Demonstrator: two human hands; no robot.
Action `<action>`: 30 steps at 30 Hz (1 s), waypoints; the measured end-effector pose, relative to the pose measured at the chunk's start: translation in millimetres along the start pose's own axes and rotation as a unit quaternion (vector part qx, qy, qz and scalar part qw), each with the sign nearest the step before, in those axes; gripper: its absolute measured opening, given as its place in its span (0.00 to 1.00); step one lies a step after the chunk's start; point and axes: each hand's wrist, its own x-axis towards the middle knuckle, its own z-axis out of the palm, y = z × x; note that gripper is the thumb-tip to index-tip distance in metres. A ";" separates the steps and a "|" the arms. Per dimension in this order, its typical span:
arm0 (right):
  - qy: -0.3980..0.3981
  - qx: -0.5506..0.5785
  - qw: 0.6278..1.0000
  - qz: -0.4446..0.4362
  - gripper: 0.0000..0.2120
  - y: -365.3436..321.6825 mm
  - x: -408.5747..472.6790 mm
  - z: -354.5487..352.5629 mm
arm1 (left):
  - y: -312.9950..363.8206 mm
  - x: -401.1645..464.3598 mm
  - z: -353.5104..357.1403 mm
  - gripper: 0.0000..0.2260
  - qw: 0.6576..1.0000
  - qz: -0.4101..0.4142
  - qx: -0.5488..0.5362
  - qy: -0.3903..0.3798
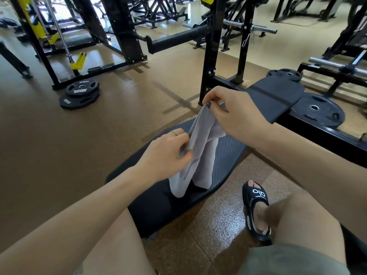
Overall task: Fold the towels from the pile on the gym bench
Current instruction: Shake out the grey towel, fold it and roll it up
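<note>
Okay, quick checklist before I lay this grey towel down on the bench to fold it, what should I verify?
1. Left hand grips the towel edge: ok.
2. Right hand pinches the top corner: ok.
3. Towel hangs flat, untwisted: not ok, it droops in two bunched folds.
4. Bench pad has bare space under the towel: ok.
5. Towel clear of the floor: ok, its lower end is over the pad.
6. Remaining pile within reach: cannot tell, not in view.
</note>
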 end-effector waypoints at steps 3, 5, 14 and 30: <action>0.025 0.024 0.999 0.026 0.11 -0.5 0.5 -2.4 | -15.3 -11.5 13.2 0.10 0.999 0.000 0.048 -0.020; 0.047 0.020 0.998 0.026 0.11 3.2 2.5 -4.3 | -27.2 -19.1 17.2 0.11 0.997 0.006 0.072 -0.032; 0.102 0.124 0.974 0.157 0.11 37.9 7.9 -12.0 | -63.5 -40.8 -3.3 0.17 0.995 -0.019 0.094 -0.028; 0.146 0.152 0.967 0.145 0.11 42.0 18.9 -14.0 | -68.1 -27.8 -37.5 0.17 0.965 0.132 0.183 -0.130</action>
